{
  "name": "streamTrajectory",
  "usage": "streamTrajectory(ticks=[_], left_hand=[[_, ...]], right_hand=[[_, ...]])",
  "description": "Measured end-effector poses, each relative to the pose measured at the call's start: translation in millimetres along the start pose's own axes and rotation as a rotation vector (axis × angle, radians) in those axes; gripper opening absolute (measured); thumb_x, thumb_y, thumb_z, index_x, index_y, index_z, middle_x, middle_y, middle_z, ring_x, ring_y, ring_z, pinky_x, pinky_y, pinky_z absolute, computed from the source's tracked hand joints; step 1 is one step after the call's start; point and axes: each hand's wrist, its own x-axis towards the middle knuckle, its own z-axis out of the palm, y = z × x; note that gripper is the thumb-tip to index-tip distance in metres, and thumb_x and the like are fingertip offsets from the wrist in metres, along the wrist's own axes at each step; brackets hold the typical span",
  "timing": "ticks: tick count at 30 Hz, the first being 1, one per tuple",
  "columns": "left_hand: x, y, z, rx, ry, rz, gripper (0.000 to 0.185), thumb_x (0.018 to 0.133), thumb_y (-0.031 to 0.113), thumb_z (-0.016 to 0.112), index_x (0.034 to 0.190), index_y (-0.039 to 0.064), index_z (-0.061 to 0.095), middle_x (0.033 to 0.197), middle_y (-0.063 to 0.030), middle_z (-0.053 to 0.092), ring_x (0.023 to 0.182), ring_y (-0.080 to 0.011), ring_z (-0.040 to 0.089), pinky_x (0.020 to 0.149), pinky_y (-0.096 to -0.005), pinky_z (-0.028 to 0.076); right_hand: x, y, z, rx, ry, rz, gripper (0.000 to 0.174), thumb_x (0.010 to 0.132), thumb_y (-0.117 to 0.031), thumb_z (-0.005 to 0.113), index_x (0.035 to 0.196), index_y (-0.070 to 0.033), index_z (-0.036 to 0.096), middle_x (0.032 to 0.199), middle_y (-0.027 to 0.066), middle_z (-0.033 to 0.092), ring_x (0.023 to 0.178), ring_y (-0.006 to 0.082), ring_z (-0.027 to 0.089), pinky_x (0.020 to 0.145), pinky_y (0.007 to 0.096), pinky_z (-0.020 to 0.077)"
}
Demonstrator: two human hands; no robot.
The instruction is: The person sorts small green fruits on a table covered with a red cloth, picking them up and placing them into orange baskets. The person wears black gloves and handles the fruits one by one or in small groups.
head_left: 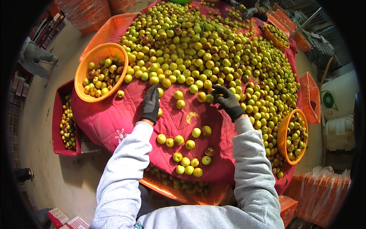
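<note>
My left hand (150, 103), in a black knit glove with pale dots, rests edge-on over the red quilted cloth (174, 123). Its extended fingers lie beside one yellow-green jujube (160, 92), and another (160, 112) sits near the palm. My right hand (228, 100), gloved alike, has its fingers apart at the near edge of the big jujube heap (183, 51). A greenish jujube (210, 98) lies by its fingertips; whether they touch cannot be seen. Two loose jujubes (180, 104) lie between my hands. Closer to my body, several more (185, 161) are scattered on the cloth.
Orange baskets of jujubes stand at left (81, 83), right (281, 137) and far right (268, 34). An orange crate (171, 193) of fruit sits below the cloth's near edge. A red crate (55, 126) stands left. Another person's gloved hand (251, 13) is across the heap.
</note>
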Motion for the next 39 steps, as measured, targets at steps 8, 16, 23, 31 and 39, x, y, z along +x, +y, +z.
streamTrajectory(ticks=[8, 16, 23, 31, 39], left_hand=[[-4.8, 46.7, 35.8, -0.351, -0.296, -0.098, 0.037, 0.097, 0.019, 0.039, 0.123, 0.001, 0.057, 0.122, -0.0101, 0.061, 0.113, -0.0176, 0.057, 0.099, -0.0308, 0.043], [-18.8, 63.4, 12.6, -0.668, -0.501, -0.535, 0.043, 0.1, 0.035, 0.042, 0.113, 0.002, 0.066, 0.107, -0.0069, 0.068, 0.096, -0.014, 0.064, 0.085, -0.0278, 0.05], [-49.0, 58.9, -4.3, -0.514, -0.388, -0.537, 0.04, 0.1, 0.033, 0.042, 0.113, 0.002, 0.064, 0.104, -0.0045, 0.068, 0.089, -0.0115, 0.063, 0.079, -0.0254, 0.05], [-94.2, 72.3, -0.5, -0.513, -0.463, -0.401, 0.04, 0.1, 0.031, 0.041, 0.116, 0.001, 0.063, 0.111, -0.0054, 0.066, 0.103, -0.0135, 0.06, 0.094, -0.0295, 0.046], [-123.3, 81.2, -2.4, -0.496, -0.529, -0.517, 0.039, 0.102, 0.029, 0.037, 0.117, 0.004, 0.063, 0.113, -0.0039, 0.065, 0.105, -0.0129, 0.059, 0.095, -0.0289, 0.045]], right_hand=[[-4.9, 18.0, 17.0, -0.274, 0.203, -0.329, 0.042, 0.077, 0.001, 0.055, 0.118, -0.005, 0.061, 0.11, 0.0065, 0.065, 0.102, 0.0169, 0.061, 0.091, 0.0283, 0.0469], [-56.3, 6.3, -0.2, 0.222, -0.045, 0.084, 0.04, 0.082, -0.006, 0.052, 0.122, -0.001, 0.058, 0.116, 0.0094, 0.064, 0.088, 0.0142, 0.064, 0.075, 0.0244, 0.0509], [-88.4, 29.4, 3.7, 0.114, 0.052, 0.051, 0.035, 0.088, -0.012, 0.057, 0.122, -0.003, 0.059, 0.109, 0.0057, 0.067, 0.099, 0.0134, 0.061, 0.086, 0.0251, 0.0473], [-112.6, 33.1, 29.4, 0.216, -0.144, 0.091, 0.042, 0.09, -0.016, 0.059, 0.129, -0.005, 0.054, 0.108, 0.0058, 0.067, 0.096, 0.013, 0.062, 0.083, 0.0247, 0.0488], [-142.4, 35.3, 41.5, 0.199, -0.082, 0.156, 0.037, 0.086, -0.005, 0.052, 0.121, -0.009, 0.06, 0.105, 0.0041, 0.068, 0.091, 0.0102, 0.063, 0.075, 0.0229, 0.0501]])
